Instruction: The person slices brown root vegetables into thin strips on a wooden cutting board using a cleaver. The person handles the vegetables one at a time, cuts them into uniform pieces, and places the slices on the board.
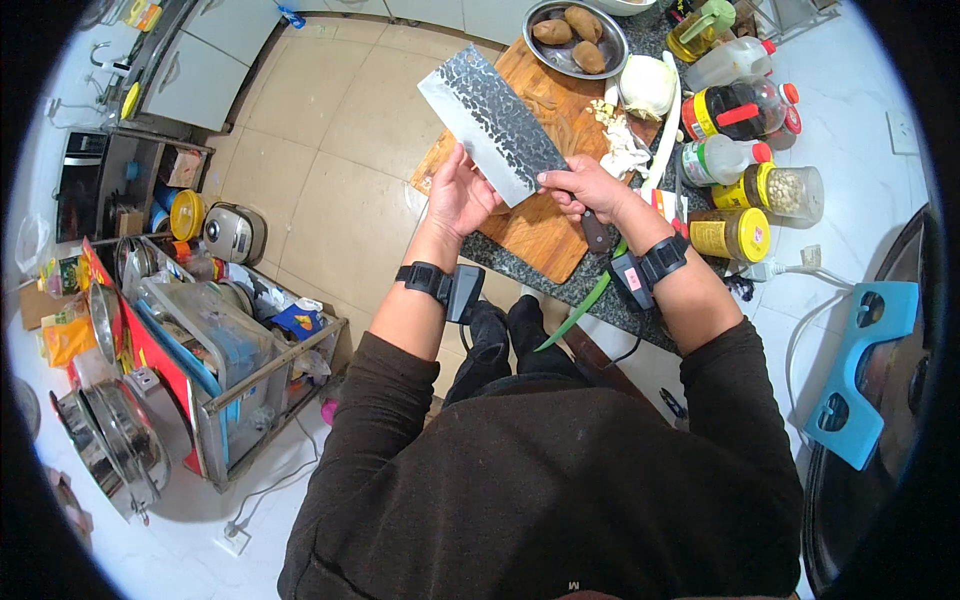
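My right hand (585, 187) grips the dark handle of a broad cleaver (499, 120). Its blade, hammered and dark along one side, is raised over a wooden cutting board (551, 251) and slants up to the left. Palm up, my left hand (466, 193) is at the blade's bright lower edge; some fingers are hidden behind the steel, and whether they touch it is unclear. Thin brownish strips (561, 127) lie on the board, partly covered by the blade. Beside them are chopped pale bits (602, 111) and a crumpled white thing (626, 148).
A metal bowl (533, 56) of potatoes, a pale cabbage-like head (646, 84) and a long scallion (664, 154) share the granite counter (634, 319). Bottles and jars, including a dark sauce bottle (739, 112), line its right side. A cluttered rack (247, 390) stands left.
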The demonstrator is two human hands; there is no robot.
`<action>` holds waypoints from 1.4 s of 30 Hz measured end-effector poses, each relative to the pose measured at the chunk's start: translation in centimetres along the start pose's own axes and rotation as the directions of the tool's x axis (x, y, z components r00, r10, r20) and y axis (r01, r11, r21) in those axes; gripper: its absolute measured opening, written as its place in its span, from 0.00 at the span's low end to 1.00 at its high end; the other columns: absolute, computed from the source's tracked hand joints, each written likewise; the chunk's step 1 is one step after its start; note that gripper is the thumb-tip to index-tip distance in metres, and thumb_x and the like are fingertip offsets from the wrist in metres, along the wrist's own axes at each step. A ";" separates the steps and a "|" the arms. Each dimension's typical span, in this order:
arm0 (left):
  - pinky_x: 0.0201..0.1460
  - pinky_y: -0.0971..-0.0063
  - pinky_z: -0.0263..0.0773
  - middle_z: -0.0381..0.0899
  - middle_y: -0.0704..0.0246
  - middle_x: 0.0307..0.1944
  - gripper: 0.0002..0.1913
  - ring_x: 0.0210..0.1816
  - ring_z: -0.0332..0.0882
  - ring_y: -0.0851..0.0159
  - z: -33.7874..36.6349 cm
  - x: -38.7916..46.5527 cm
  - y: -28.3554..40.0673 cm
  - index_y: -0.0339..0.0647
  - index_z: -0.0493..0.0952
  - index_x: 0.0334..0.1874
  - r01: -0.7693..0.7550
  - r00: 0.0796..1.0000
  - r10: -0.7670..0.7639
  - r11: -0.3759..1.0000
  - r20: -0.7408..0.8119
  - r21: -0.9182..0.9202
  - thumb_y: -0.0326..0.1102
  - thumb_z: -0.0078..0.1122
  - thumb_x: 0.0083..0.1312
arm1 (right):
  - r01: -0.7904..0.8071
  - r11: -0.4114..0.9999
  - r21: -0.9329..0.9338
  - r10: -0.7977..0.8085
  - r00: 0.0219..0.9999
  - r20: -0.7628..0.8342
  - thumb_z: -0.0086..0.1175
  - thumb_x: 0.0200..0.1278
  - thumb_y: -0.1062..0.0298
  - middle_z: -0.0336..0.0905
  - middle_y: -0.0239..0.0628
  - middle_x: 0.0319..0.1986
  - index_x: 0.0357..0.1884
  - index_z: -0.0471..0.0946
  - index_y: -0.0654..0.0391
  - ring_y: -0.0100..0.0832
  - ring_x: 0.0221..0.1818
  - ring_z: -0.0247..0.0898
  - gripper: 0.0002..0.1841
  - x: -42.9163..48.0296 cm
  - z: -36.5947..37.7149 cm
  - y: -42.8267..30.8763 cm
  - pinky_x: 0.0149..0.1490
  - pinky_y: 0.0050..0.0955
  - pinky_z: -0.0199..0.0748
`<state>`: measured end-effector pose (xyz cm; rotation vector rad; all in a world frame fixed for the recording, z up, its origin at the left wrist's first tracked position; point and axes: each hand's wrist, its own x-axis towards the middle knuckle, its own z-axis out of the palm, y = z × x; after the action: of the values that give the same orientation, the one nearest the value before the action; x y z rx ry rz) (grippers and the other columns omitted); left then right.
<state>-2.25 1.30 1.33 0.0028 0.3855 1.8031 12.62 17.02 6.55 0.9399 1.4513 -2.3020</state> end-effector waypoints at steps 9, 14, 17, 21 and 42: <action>0.54 0.61 0.71 0.76 0.62 0.50 0.16 0.52 0.74 0.59 -1.4 -0.5 0.1 0.38 0.69 0.56 -0.120 0.962 0.199 0.923 -0.187 0.365 0.34 0.51 0.67 | 0.065 0.997 0.030 -0.062 0.993 -0.097 0.56 0.60 0.62 0.62 0.22 0.13 0.30 0.72 0.58 0.15 0.10 0.53 0.10 -1.4 -1.9 0.1 0.16 0.18 0.53; 0.58 0.61 0.65 0.77 0.63 0.45 0.20 0.53 0.69 0.53 -2.4 -3.0 1.8 0.45 0.75 0.47 -0.109 0.917 0.212 -0.683 0.339 0.722 0.28 0.57 0.49 | 0.190 0.978 0.089 -0.168 0.963 -0.209 0.55 0.61 0.62 0.62 0.22 0.14 0.30 0.72 0.59 0.15 0.10 0.53 0.10 -2.8 -3.5 -0.8 0.17 0.19 0.54; 0.57 0.61 0.65 0.77 0.64 0.45 0.16 0.53 0.69 0.54 -2.4 -3.7 1.2 0.44 0.77 0.42 -0.178 0.926 0.082 -0.766 0.368 0.618 0.27 0.56 0.48 | 0.245 0.958 0.148 -0.206 0.949 -0.240 0.54 0.61 0.63 0.61 0.22 0.14 0.31 0.71 0.59 0.16 0.10 0.52 0.10 -3.1 -3.8 -0.8 0.17 0.19 0.54; 0.54 0.65 0.68 0.75 0.65 0.47 0.13 0.51 0.70 0.57 -1.9 -3.1 1.3 0.44 0.78 0.39 -0.157 0.962 0.025 -0.768 0.274 0.621 0.27 0.53 0.52 | 0.245 0.956 0.160 -0.195 0.942 -0.273 0.54 0.61 0.65 0.61 0.23 0.14 0.32 0.71 0.59 0.16 0.11 0.51 0.09 -3.2 -3.8 0.0 0.17 0.20 0.54; 0.60 0.64 0.66 0.67 0.60 0.55 0.36 0.58 0.65 0.53 0.5 0.8 2.1 0.48 0.63 0.63 -0.292 0.956 -0.213 -0.778 0.203 0.557 0.31 0.63 0.48 | 0.210 0.978 0.007 -0.192 0.904 -0.382 0.55 0.60 0.66 0.63 0.24 0.13 0.28 0.71 0.59 0.17 0.09 0.55 0.09 -4.6 -2.7 2.7 0.15 0.19 0.53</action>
<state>-4.31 1.74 2.19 1.9593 2.0120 0.3429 18.58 17.59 6.82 1.3718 1.7209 -2.4025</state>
